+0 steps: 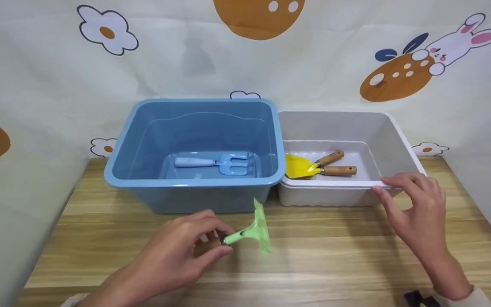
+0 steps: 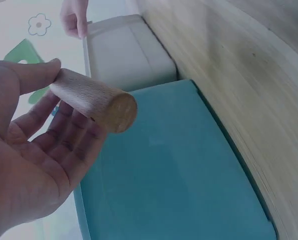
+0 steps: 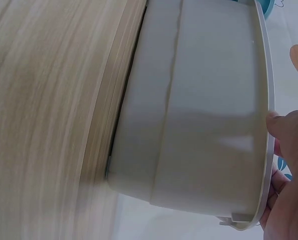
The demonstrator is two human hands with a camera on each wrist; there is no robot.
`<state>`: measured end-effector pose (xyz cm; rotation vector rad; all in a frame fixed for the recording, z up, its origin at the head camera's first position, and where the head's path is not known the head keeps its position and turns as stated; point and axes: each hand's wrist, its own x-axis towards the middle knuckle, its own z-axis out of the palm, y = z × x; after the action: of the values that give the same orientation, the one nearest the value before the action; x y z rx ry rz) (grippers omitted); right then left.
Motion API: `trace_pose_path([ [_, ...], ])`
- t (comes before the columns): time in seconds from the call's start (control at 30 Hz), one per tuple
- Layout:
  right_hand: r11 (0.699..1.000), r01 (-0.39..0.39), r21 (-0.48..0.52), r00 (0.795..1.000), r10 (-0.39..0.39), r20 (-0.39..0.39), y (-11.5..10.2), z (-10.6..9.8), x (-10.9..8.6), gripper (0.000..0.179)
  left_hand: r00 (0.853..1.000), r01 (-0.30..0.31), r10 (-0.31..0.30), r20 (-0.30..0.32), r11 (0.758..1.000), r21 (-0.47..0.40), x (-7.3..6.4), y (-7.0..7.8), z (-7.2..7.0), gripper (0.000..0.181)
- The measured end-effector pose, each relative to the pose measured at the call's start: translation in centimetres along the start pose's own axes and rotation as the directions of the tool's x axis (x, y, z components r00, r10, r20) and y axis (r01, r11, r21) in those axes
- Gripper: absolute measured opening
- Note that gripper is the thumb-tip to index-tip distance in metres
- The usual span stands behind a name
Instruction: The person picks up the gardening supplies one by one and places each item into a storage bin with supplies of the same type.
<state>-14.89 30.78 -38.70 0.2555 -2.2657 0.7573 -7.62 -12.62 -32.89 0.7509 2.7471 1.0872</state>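
Observation:
My left hand (image 1: 186, 247) holds a green garden hand tool (image 1: 252, 232) by its wooden handle, in front of the blue bin (image 1: 194, 184). The tool's wide head is seen nearly edge-on, so its exact kind is unclear. In the left wrist view, thumb and fingers pinch the wooden handle (image 2: 91, 97). My right hand (image 1: 420, 213) pinches the front rim of the white bin (image 1: 335, 194) near its right corner, thumb outside. A light blue hand fork (image 1: 232, 164) lies inside the blue bin. Two yellow trowels (image 1: 301, 166) with wooden handles lie at the white bin's left.
Both bins stand side by side on a wood-grain table (image 1: 313, 264), close to a patterned cloth backdrop (image 1: 177, 55). The blue bin is taller than the white one. A small dark object (image 1: 420, 299) lies by the right wrist at the bottom edge.

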Motion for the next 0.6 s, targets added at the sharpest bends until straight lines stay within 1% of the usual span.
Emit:
trace_pose_path([
  [0.1,1.000,0.005,-0.006,1.000,-0.005,0.007,0.1,-0.3,0.2,0.024,1.000,0.000,0.000,-0.015,1.000,-0.008,0.1,0.0,-0.7,0.013],
  [0.2,1.000,0.011,0.002,1.000,-0.011,0.000,0.0,-0.1,0.3,0.024,0.999,0.001,-0.001,-0.037,1.000,-0.017,0.0,0.0,-1.3,0.014],
  [0.27,1.000,0.017,0.008,1.000,-0.017,-0.008,0.0,0.0,0.3,0.023,0.999,-0.006,0.004,-0.035,0.997,-0.072,0.1,0.0,-1.6,0.013],
  [0.37,1.000,0.026,0.012,1.000,-0.026,-0.007,0.1,0.1,0.2,0.023,1.000,0.012,-0.012,-0.002,0.984,-0.179,-0.1,0.3,-2.0,0.011],
  [0.43,0.999,0.029,0.015,1.000,-0.029,0.003,0.2,0.1,0.2,0.023,1.000,0.029,-0.026,0.015,0.973,-0.230,-0.3,0.4,-2.2,0.011],
  [0.53,1.000,0.023,0.018,1.000,-0.023,0.011,0.2,0.0,0.0,0.023,0.999,0.046,-0.046,0.007,0.973,-0.227,-0.4,0.6,-2.6,0.011],
  [0.6,1.000,0.016,0.020,1.000,-0.016,0.013,0.2,-0.1,-0.2,0.022,0.998,0.058,-0.061,-0.008,0.978,-0.201,-0.5,0.8,-2.9,0.012],
])
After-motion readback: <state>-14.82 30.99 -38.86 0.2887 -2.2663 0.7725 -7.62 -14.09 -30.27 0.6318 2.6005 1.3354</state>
